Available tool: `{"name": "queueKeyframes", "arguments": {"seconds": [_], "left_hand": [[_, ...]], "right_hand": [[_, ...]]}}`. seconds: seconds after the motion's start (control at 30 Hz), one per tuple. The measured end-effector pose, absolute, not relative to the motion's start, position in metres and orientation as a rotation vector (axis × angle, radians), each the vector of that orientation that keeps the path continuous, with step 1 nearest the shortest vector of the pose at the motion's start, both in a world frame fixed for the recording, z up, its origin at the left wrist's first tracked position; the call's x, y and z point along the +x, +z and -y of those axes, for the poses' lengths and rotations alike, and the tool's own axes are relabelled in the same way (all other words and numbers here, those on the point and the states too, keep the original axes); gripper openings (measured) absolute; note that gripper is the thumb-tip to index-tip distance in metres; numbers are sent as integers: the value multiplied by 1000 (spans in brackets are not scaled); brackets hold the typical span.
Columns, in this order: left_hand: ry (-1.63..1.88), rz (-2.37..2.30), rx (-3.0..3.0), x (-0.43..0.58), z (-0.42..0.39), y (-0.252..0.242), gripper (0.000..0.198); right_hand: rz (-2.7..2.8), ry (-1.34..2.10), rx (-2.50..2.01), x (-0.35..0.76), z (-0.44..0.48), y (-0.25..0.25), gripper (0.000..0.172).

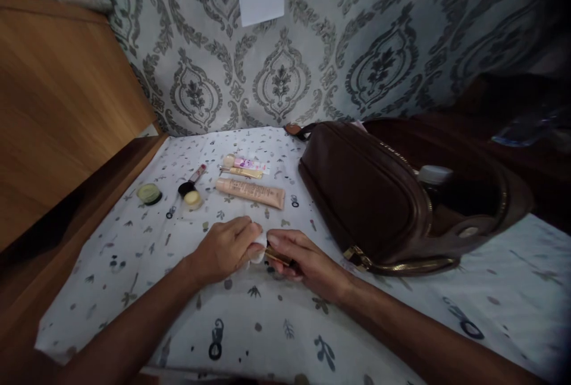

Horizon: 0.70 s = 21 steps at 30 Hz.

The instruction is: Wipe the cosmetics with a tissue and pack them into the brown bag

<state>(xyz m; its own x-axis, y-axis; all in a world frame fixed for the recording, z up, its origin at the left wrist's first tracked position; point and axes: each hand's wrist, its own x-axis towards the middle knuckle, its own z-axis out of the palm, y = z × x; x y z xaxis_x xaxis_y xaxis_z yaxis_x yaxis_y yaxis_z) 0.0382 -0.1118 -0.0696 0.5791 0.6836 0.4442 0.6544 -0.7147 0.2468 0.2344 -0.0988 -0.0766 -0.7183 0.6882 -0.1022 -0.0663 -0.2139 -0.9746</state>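
Note:
Both hands meet over the middle of the printed cloth. My left hand [229, 246] is closed on a crumpled white tissue [259, 244], which shows between its fingers. My right hand [303, 260] grips a small gold-and-dark cosmetic tube [279, 255], its near end hidden by the fingers. The tube's far end touches or almost touches the tissue; I cannot tell which. Just beyond the hands lies a beige squeeze tube [250, 192]. Behind it are a gold-coloured slim tube [242, 172] and a pink-and-white tube [252, 163].
To the left are a green-lidded jar [149, 194], a small yellow pot [193, 199] and a lip gloss tube [194, 178] with a black cap. An unzipped brown leather bag [357, 188] stands on the right. A wooden cabinet [66, 93] edges the left, patterned wallpaper [281, 75] the back.

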Motion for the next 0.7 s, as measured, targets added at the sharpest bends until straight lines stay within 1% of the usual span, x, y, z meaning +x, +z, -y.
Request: {"name": "queueKeyframes", "arguments": {"seconds": [0.07, 0.17, 0.23, 0.3, 0.37, 0.5, 0.57, 0.7], "left_hand": [[820, -1214, 2589, 40, 114, -69, 29], [866, -1252, 2221, 45, 117, -66, 34], [881, -1292, 2006, 49, 117, -66, 39], [901, -1302, 1851, 50, 115, -67, 43], [930, -1258, 1756, 49, 114, -68, 43], [984, -1160, 1640, 45, 114, -68, 34], [999, -1142, 1615, 44, 115, -67, 33], [1066, -1100, 1520, 46, 113, -69, 35]], "right_hand": [[1797, 1741, -757, 235, 100, -75, 47], [2076, 1333, -782, 236, 104, -71, 42], [2137, 1183, -794, 235, 106, -69, 38], [2127, 1143, -816, 234, 107, -70, 35], [2030, 1251, -833, 233, 105, -73, 36], [1515, 1847, -841, 231, 99, -78, 45], [1265, 2056, -821, 232, 97, -78, 46], [1122, 2164, -750, 233, 96, -73, 45]]}}
